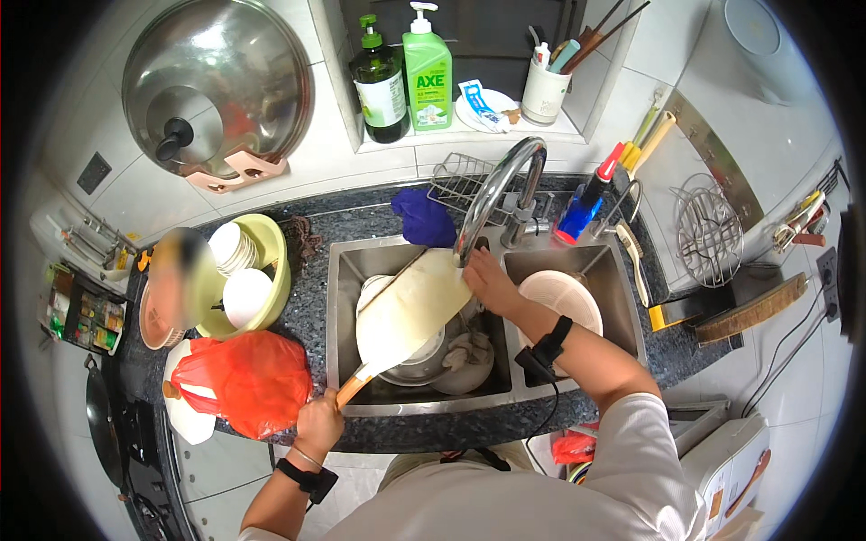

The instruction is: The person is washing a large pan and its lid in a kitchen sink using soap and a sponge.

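Note:
A cream-coloured pan [410, 316] with a wooden handle is held tilted over the left sink basin, its far end beneath the tap [483, 194]. My left hand [320, 424] is closed round the handle at the basin's near-left corner. My right hand [494, 287] is curled at the pan's far right edge, close to the tap spout; what its fingers grip is partly hidden. Under the pan, the left basin holds bowls [465, 374] and a crumpled pale cloth [469, 352]. A pinkish strainer basket [564, 302] sits in the right basin, partly behind my right forearm.
Left of the sink are a red plastic bag [248, 383] and a green basin [281, 279] with white bowls [233, 248]. A purple cloth [424, 216] and wire rack [465, 180] lie behind the sink. Bottles [428, 81] stand on the sill; a brush [633, 261] rests at right.

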{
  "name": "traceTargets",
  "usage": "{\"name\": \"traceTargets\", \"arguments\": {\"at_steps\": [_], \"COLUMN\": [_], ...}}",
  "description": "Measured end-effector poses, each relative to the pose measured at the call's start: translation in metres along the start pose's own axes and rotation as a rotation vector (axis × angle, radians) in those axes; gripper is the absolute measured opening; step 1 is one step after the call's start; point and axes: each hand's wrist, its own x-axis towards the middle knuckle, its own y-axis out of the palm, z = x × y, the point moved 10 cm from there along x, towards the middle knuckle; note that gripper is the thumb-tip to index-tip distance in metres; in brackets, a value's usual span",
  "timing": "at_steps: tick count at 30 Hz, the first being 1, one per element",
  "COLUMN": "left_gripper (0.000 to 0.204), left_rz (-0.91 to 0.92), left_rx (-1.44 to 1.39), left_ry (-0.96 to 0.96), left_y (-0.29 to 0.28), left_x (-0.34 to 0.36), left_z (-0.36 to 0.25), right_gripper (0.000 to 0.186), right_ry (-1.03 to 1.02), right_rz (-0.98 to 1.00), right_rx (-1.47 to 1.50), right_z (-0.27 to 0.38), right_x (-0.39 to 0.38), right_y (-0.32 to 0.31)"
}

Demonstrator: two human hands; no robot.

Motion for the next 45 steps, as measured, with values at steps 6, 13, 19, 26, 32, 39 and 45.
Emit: {"name": "traceTargets", "arguments": {"at_steps": [6, 13, 19, 26, 32, 39, 45], "left_gripper": [0.014, 0.019, 0.019, 0.018, 0.018, 0.024, 0.027], "left_rz": [0.004, 0.033, 0.03, 0.067, 0.046, -0.125, -0.342], "left_rx": [-0.037, -0.156, -0.189, -0.194, -0.165, -0.125, -0.088], "left_ry": [-0.037, -0.122, -0.153, -0.199, -0.176, -0.138, -0.081], "left_y": [0.017, 0.034, 0.044, 0.056, 0.061, 0.052, 0.018], "left_x": [-0.003, -0.008, -0.014, -0.021, -0.028, -0.03, -0.021], "left_z": [0.002, 0.006, 0.008, 0.017, 0.007, 0.025, 0.033], "right_gripper": [0.041, 0.042, 0.045, 0.052, 0.049, 0.032, 0.03], "right_ry": [-0.036, -0.431, 0.024, 0.626, 0.744, 0.964, 1.127], "right_rz": [0.037, 0.173, 0.295, 0.072, 0.106, 0.122, -0.056], "right_rx": [-0.131, -0.302, -0.178, 0.3, 1.186, 1.299, 1.491], "right_z": [0.045, 0.118, 0.0, -0.079, -0.028, -0.028, -0.049], "right_x": [-0.012, -0.028, 0.011, -0.012, -0.026, -0.056, -0.074], "right_y": [0.002, 0.037, 0.028, 0.03, 0.037, 0.033, 0.036]}}
